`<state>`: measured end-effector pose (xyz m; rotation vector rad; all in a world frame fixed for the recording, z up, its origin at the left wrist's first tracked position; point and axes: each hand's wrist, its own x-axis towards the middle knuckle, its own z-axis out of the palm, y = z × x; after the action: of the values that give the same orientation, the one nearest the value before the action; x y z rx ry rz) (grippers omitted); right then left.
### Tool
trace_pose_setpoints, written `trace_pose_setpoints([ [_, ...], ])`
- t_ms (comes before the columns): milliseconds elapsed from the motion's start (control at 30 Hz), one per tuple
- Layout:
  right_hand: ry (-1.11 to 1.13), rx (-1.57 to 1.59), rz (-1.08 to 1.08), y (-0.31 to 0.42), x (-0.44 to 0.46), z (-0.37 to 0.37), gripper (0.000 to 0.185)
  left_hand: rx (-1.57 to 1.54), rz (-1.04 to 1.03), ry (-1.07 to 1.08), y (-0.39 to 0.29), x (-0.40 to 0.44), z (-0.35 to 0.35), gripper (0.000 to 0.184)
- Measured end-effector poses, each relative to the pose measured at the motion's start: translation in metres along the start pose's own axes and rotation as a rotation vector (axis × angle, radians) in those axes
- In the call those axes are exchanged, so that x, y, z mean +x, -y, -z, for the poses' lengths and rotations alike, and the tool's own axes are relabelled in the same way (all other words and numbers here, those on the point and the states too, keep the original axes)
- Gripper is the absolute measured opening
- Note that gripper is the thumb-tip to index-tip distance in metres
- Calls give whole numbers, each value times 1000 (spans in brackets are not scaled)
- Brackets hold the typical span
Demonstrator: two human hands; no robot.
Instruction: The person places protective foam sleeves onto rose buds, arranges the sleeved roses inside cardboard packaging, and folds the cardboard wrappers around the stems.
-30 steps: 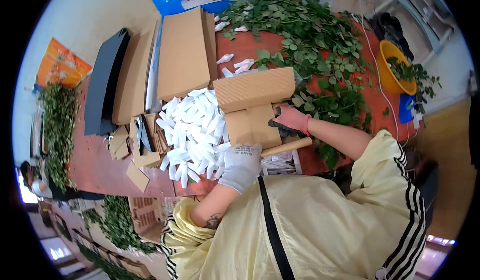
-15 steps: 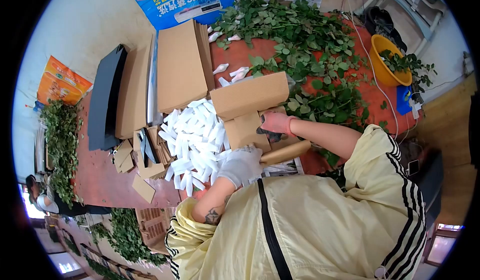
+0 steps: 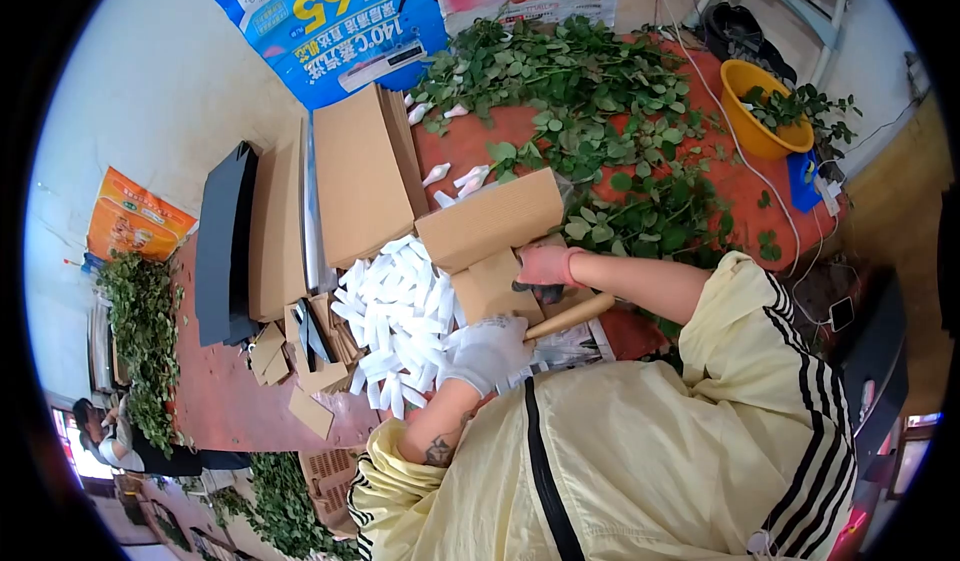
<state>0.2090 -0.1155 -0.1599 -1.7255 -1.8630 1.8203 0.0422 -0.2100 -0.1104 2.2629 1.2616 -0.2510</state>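
A brown cardboard box (image 3: 490, 221), partly folded, lies between my hands with its far panel standing up. My left hand (image 3: 488, 351), in a white glove, is closed at its near left corner; the fingertips are partly hidden. The near flap (image 3: 572, 316) appears almost edge-on beside that glove. My right hand (image 3: 548, 269), in a pink glove with dark fingers, has its fingers curled against the inner cardboard on the right. A heap of white strips (image 3: 395, 316) touches the box's left side. Printed paper (image 3: 585, 346) shows beneath the box.
Flat cardboard sheets (image 3: 360, 181) and a dark panel (image 3: 226, 246) stand at the left. Scissors (image 3: 315, 336) lie on small cardboard pieces. Leafy stems (image 3: 600, 91) cover the table's far right. A yellow basin (image 3: 750, 126) stands there. Another person (image 3: 115, 436) is at far left.
The view has tilted, so the table sits lower and more of the blue poster shows. The near flap now appears narrower and more edge-on. My hands stay at the box.
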Motion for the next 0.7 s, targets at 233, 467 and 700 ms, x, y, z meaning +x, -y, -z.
trace_pose_setpoints([
  [233, 1, -239, 112, 1, 4, 1, 26, 13, -1, -10, -10, 4, 9, 25],
  [467, -62, -180, -74, -12, 15, -3, 19, -234, -28, -31, 3, 11, 2, 26],
  [700, -97, -167, -120, 17, 9, -11, 20, -556, -32, 115, 12, 30, 3, 44],
])
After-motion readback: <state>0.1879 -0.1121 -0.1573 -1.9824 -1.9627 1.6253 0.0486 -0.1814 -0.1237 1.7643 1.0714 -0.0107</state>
